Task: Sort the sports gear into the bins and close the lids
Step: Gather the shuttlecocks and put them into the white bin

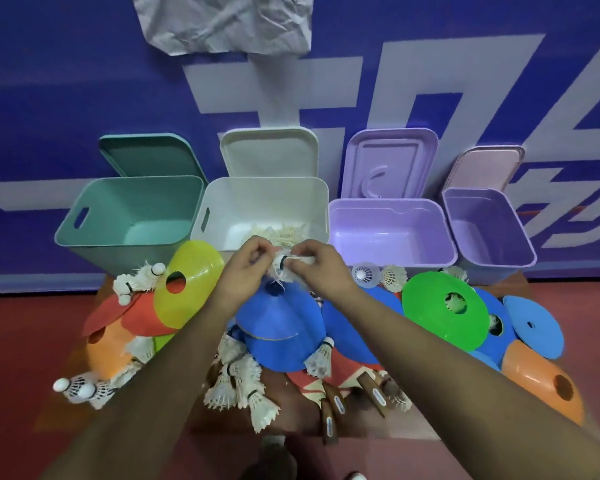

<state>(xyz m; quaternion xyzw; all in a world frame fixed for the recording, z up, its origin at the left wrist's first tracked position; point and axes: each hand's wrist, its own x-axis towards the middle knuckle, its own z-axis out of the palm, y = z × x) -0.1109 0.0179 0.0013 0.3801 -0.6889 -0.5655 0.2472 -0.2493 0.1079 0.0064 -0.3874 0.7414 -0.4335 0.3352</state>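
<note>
Starting nearest the person's feet, loose shuttlecocks (236,386) lie tangled with paddle handles (333,407) and flat marker cones, with a blue cone (278,323) topmost in the middle. Just above that cone both hands meet. The left hand (246,268) and the right hand (321,268) each have fingertips curled in a pinch on the held shuttlecock (293,262), which is in the air just short of the white bin's near rim. I cannot tell whether it is one shuttlecock or two nested together. It looks feather-light and easily crushed. I'd say the cork nose is the place to grip, since the frayed skirt would bend or shed under a squeeze.

Beyond the hands four bins stand in a row. The teal bin (129,202) at the left shows a bare floor. The white bin (222,209) holds a small pile of sorted shuttlecocks (278,232). The lilac bin (388,216) and the purple bin (482,220) at the right appear to hold nothing. Behind each, its lid stands up open by the wall (84,98): teal lid (146,155), white lid (269,152), lilac lid (388,161), pink lid (485,168). None is closed yet.
</note>
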